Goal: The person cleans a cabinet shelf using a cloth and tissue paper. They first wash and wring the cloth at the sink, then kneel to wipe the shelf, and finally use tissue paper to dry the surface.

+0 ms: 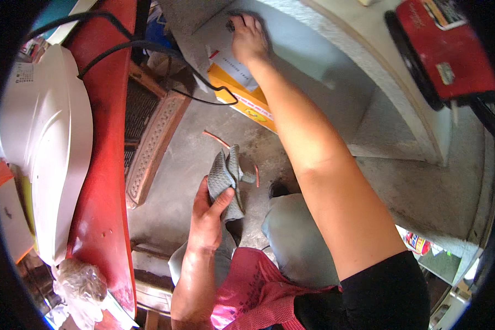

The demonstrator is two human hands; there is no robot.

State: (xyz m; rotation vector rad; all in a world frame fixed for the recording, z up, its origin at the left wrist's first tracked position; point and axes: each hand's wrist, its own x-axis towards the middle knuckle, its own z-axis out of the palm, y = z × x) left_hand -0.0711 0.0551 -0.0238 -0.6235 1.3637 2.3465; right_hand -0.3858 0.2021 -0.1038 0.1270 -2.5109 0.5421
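My left hand (209, 210) grips a folded grey textured cloth (222, 175), its thumb pressed on the near side, above the concrete floor (169, 165). Stretched far forward, my right hand (251, 39) lies palm down inside a grey-white shelf compartment (305, 45). A small dark thing (231, 25) shows beside its fingertips; whether the fingers hold it is hidden. Just below that hand is a yellow cardboard box (239, 93) with a printed white paper (233, 70) on top. My right forearm covers part of the box.
A red tabletop (103, 173) at left bears a white plastic appliance (62, 144) and a crumpled plastic bag (80, 280). Black cables (156, 44) hang across the gap. Beneath stands a carved wooden frame (156, 144). Thin reddish strips (215, 139) show near the cloth. A red case (449, 53) sits upper right.
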